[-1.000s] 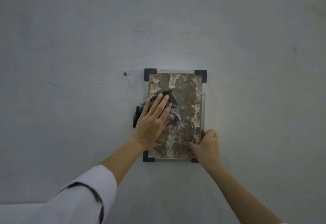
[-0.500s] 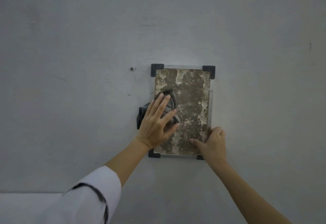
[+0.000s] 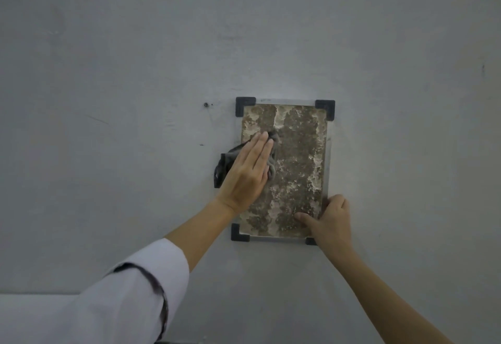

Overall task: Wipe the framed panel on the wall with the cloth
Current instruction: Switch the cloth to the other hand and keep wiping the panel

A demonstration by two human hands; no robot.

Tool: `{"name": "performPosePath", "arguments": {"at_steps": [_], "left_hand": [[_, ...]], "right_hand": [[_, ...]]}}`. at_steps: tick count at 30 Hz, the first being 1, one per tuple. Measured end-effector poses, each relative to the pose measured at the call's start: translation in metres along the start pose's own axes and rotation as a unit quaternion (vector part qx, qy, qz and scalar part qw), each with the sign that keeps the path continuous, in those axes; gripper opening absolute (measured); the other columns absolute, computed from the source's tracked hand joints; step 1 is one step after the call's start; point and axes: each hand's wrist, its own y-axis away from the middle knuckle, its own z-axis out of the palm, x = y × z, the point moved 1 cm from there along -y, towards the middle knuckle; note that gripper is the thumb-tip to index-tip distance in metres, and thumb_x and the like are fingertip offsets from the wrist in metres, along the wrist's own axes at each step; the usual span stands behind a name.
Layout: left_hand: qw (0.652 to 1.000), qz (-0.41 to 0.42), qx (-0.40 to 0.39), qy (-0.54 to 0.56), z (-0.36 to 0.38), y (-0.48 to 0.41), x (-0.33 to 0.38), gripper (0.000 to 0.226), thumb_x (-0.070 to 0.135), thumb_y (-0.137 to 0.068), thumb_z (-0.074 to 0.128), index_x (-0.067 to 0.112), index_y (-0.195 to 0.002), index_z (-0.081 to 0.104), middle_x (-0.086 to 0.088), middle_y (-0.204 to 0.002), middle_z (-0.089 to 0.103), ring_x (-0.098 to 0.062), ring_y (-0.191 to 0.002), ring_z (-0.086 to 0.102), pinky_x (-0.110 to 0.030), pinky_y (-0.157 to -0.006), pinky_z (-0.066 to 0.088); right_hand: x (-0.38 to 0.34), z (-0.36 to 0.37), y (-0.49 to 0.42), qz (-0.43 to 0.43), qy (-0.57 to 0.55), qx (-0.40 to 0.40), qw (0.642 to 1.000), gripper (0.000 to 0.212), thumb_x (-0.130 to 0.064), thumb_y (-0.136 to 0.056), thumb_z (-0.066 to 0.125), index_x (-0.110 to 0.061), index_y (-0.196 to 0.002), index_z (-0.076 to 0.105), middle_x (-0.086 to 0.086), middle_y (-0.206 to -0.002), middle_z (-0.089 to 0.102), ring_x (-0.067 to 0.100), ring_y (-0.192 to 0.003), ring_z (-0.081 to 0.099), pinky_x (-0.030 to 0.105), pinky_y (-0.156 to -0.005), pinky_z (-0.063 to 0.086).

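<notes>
A framed panel [image 3: 296,159] hangs on the grey wall, mottled brown and cream, with black corner brackets and a clear cover. My left hand [image 3: 248,172] lies flat with fingers together, pressing a dark grey cloth [image 3: 225,163] against the panel's left edge. Part of the cloth hangs past the frame onto the wall, and a fold shows to the right of my fingers. My right hand [image 3: 329,219] grips the panel's lower right corner, thumb on the front face, and hides that bracket.
The grey wall [image 3: 108,72] fills the view. A small dark screw or hole [image 3: 206,104] sits left of the panel's top corner. A pale band [image 3: 40,316] runs along the bottom left behind my white sleeve.
My left hand has slid the cloth leftward toward the panel's left edge, and its fingers have closed together. The right hand keeps its hold on the lower right corner.
</notes>
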Motion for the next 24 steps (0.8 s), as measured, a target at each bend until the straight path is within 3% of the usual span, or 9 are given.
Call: {"name": "performPosePath", "arguments": {"at_steps": [5, 7, 10, 15, 21, 24], "left_hand": [[0.996, 0.076, -0.039, -0.032, 0.001, 0.038, 0.002, 0.048, -0.001, -0.093, 0.060, -0.008, -0.138, 0.043, -0.024, -0.144, 0.044, -0.035, -0.137, 0.039, -0.044, -0.110, 0.037], [0.994, 0.093, -0.046, -0.038, -0.001, 0.034, -0.005, 0.049, 0.001, -0.095, 0.058, -0.007, -0.139, 0.041, -0.024, -0.145, 0.043, -0.035, -0.137, 0.038, -0.044, -0.110, 0.037], [0.996, 0.067, -0.032, -0.048, -0.009, 0.001, -0.018, 0.049, 0.006, -0.098, 0.054, -0.008, -0.141, 0.035, -0.026, -0.145, 0.041, -0.036, -0.138, 0.036, -0.045, -0.110, 0.037], [0.998, 0.014, 0.000, -0.063, -0.016, -0.042, -0.023, 0.044, 0.006, -0.096, 0.054, -0.013, -0.135, 0.044, -0.029, -0.138, 0.048, -0.038, -0.132, 0.043, -0.045, -0.111, 0.037], [0.999, 0.022, -0.028, -0.030, 0.000, 0.033, 0.004, 0.045, 0.003, -0.094, 0.057, -0.010, -0.136, 0.044, -0.026, -0.141, 0.046, -0.037, -0.135, 0.040, -0.045, -0.111, 0.037], [0.993, 0.076, -0.090, -0.013, -0.004, 0.078, 0.007, 0.049, 0.004, -0.095, 0.059, -0.007, -0.139, 0.041, -0.022, -0.146, 0.042, -0.035, -0.139, 0.036, -0.045, -0.110, 0.037]], "right_hand": [[-0.012, -0.006, 0.004, -0.016, 0.032, 0.023, 0.999, 0.062, -0.031, -0.060, 0.089, -0.011, -0.089, 0.038, 0.003, -0.094, 0.038, 0.027, -0.085, 0.045, 0.048, -0.068, 0.051], [-0.011, -0.006, 0.005, -0.014, 0.031, 0.021, 0.999, 0.063, -0.032, -0.060, 0.089, -0.012, -0.090, 0.038, 0.002, -0.094, 0.038, 0.026, -0.085, 0.045, 0.049, -0.066, 0.052], [-0.007, -0.004, 0.003, -0.007, 0.016, 0.013, 1.000, 0.064, -0.035, -0.059, 0.089, -0.016, -0.090, 0.036, -0.001, -0.094, 0.036, 0.026, -0.085, 0.046, 0.047, -0.061, 0.055], [-0.002, -0.002, 0.000, -0.009, 0.006, 0.002, 1.000, 0.065, -0.043, -0.058, 0.087, -0.023, -0.087, 0.032, -0.007, -0.092, 0.033, 0.025, -0.085, 0.048, 0.045, -0.057, 0.055], [-0.007, -0.004, 0.001, -0.005, 0.011, 0.000, 1.000, 0.066, -0.039, -0.059, 0.088, -0.016, -0.090, 0.034, -0.002, -0.094, 0.035, 0.026, -0.087, 0.046, 0.047, -0.060, 0.054], [-0.017, -0.011, 0.002, -0.012, 0.037, 0.001, 0.999, 0.064, -0.031, -0.061, 0.089, -0.010, -0.091, 0.036, 0.003, -0.096, 0.038, 0.027, -0.089, 0.044, 0.036, -0.070, 0.043]]}}
